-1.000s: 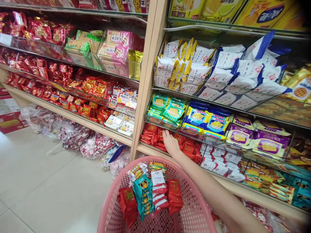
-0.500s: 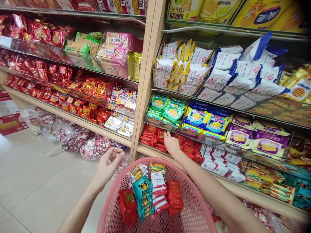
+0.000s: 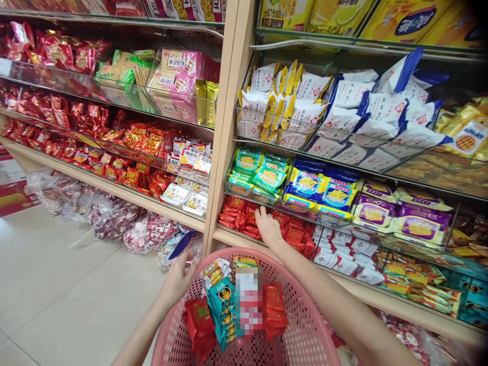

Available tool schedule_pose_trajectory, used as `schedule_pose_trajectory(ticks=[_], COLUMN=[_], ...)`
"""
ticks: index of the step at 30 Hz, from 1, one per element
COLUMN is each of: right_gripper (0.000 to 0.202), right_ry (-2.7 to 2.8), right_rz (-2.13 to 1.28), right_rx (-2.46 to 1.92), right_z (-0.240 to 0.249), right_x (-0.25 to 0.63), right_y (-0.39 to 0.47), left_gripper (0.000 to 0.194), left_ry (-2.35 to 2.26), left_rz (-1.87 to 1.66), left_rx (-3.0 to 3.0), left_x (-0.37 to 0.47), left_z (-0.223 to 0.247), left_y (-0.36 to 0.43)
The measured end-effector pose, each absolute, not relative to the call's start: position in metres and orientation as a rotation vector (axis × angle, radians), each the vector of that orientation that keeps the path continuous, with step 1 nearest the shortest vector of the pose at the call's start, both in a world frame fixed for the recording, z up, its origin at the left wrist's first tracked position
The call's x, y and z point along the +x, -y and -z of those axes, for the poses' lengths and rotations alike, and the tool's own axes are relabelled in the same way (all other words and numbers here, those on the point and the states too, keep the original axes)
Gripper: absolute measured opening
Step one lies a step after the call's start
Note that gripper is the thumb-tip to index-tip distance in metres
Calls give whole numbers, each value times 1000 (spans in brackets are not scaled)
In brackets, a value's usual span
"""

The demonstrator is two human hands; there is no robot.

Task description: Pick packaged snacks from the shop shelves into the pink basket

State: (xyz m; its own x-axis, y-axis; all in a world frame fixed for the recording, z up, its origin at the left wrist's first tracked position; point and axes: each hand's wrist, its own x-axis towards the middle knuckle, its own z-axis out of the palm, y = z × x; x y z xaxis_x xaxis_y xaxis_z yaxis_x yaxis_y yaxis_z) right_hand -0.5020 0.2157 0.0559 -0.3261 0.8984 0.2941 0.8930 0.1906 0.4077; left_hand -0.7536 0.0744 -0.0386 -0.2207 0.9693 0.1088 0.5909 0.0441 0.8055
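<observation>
My right hand [image 3: 269,227] reaches over the front of the bottom shelf, among small red packets [image 3: 232,216]. Its fingertips bend down onto the packets, and I cannot make out whether one is between them. My left hand [image 3: 179,277] is beside the left rim of a pink perforated plastic basket [image 3: 320,320], fingers loosely curved and apart, holding nothing. Inside the basket lie teal packets [image 3: 223,310], a red packet [image 3: 200,323] on the left, another red packet [image 3: 276,312] on the right, and a blurred white-and-red stack [image 3: 249,305] between.
Above my right hand, a shelf holds green packets [image 3: 270,173] and blue-and-yellow packets [image 3: 305,183]. White-and-red packets [image 3: 346,254] fill the neighbouring bottom bin. A wooden upright [image 3: 224,117] divides the shelving. Clear plastic bags of goods [image 3: 147,231] lie on the tiled floor [image 3: 68,284].
My left hand has moved down and right, closer to the basket rim, its fingers loosening. My right hand stays at the red packets, with only a slight shift.
</observation>
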Motion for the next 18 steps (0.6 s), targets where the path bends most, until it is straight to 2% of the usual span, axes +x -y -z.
schedule_pose_trajectory(ticks=[8, 15, 18], right_gripper=[31, 41, 38], right_ry=[-2436, -2452, -2452], right_rz=[-721, -698, -686], right_rx=[1822, 1823, 1834], right_z=[-59, -63, -62], right_x=[-504, -504, -505], right_y=[-214, -213, -214], left_gripper=[42, 42, 41], left_ry=[-1828, -1830, -1845], left_rz=[-1078, -1083, -1069], left_rx=[1562, 1577, 1588], left_x=[-753, -753, -755], left_z=[40, 36, 40], left_y=[-74, -73, -74])
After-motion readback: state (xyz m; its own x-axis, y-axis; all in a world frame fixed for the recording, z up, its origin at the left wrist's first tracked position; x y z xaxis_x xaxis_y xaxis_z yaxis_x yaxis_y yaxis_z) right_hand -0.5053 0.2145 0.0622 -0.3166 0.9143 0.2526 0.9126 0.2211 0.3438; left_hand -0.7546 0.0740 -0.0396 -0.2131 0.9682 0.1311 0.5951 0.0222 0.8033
